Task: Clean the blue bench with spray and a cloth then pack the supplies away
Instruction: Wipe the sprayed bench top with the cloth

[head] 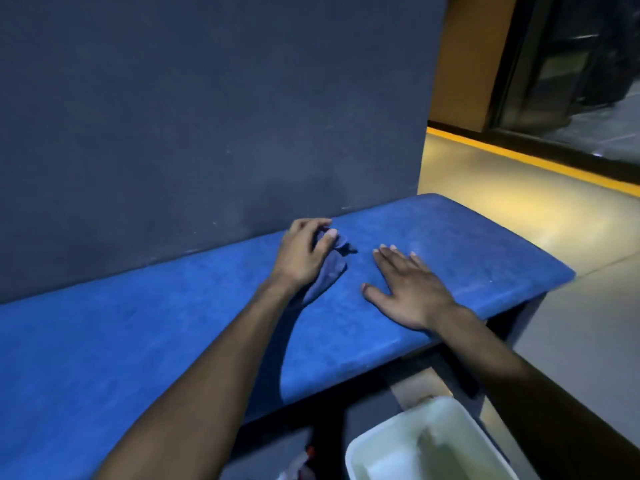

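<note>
The blue padded bench [450, 244] runs from lower left to the right, against a dark wall. My left hand [303, 252] grips a bunched blue cloth [330, 271] at the back of the seat, near the wall; the cloth's tail trails toward me on the seat. My right hand [407, 289] lies flat on the seat to the right of the cloth, fingers straight and spread. At the bottom edge, below the bench, something white with a red part [304, 462] shows; I cannot tell what it is.
A white plastic bin [363, 452] stands on the floor under the bench's front edge, at the bottom right. The dark blue-grey wall [207, 116] backs the bench. Beyond the bench's right end lies shiny floor with a yellow stripe [519, 157] and a dark glass door.
</note>
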Tool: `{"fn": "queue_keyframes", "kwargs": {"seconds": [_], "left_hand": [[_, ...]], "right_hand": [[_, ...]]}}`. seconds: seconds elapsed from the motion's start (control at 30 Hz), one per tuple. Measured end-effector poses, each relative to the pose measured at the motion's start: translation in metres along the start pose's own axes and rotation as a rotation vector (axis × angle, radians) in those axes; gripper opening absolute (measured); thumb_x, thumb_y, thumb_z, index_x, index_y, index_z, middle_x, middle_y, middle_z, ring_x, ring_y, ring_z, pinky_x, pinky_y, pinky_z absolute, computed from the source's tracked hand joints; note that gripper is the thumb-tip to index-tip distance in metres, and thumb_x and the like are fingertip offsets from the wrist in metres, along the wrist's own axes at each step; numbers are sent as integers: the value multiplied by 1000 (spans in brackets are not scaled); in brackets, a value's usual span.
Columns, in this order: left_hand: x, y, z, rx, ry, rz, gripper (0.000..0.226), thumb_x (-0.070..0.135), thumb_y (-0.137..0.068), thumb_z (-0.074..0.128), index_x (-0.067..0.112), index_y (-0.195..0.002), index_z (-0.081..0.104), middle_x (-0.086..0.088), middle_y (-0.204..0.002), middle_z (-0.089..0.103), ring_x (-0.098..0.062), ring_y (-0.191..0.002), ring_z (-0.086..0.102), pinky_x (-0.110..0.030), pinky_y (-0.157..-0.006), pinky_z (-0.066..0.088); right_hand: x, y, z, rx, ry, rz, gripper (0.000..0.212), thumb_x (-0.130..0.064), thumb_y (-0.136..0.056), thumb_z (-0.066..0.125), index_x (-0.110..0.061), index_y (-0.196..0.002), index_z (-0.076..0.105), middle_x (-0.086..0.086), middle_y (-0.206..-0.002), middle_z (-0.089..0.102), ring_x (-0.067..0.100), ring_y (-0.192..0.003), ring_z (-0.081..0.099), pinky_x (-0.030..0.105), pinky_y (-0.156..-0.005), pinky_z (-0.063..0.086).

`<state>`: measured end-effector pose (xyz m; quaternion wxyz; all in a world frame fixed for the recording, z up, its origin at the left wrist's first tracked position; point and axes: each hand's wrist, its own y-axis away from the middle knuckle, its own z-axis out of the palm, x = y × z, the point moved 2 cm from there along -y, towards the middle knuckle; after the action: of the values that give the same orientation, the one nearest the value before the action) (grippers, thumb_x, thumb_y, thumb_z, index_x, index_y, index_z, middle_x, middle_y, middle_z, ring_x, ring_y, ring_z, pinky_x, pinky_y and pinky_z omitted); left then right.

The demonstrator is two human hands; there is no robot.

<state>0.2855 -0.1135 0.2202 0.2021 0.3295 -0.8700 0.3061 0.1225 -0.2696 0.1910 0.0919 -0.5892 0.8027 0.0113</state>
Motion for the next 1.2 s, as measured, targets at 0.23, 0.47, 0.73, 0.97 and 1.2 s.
{"fn": "queue_keyframes", "kwargs": {"seconds": [0.23,0.47,0.73,0.97,1.2], "left_hand": [[14,24,20,-257,-353,162,54,66,-95,27,44,-139,48,-1,-152,50,-34,-133,51,-49,-111,43],[-7,30,-4,-350,-292,402,50,60,-101,41,41,-147,46,-3,-147,52,-24,-132,52,-37,-113,41],[0,17,2,-343,-237,280,44,59,-97,49,46,-139,53,9,-124,54,-19,-115,53,-33,-102,42],[-33,58,-35,-257,-227,199,47,64,-92,46,52,-137,51,16,-126,53,-14,-117,53,-30,-101,41],[11,-3,34,-22,-406,-215,60,51,-99,46,41,-157,33,-12,-156,43,-41,-130,48,-47,-108,40]], "right_hand": [[0,-2,7,55,-29,-13,93,-73,-85,17,-19,-160,13,-3,-169,7,9,-154,-2,37,-125,-2],[1,-1,8,88,-45,-40,91,-69,-85,16,-18,-161,11,-2,-169,5,9,-154,-5,37,-125,-3],[4,2,8,97,-55,-57,82,-64,-91,19,-20,-161,11,-4,-169,5,7,-154,-6,34,-125,-4],[3,4,8,112,-69,-63,83,-64,-91,16,-19,-161,10,-4,-169,4,8,-154,-8,35,-125,-4],[4,4,9,120,-65,-62,78,-62,-97,21,-21,-161,7,-6,-169,2,6,-153,-9,36,-125,-3]]}}
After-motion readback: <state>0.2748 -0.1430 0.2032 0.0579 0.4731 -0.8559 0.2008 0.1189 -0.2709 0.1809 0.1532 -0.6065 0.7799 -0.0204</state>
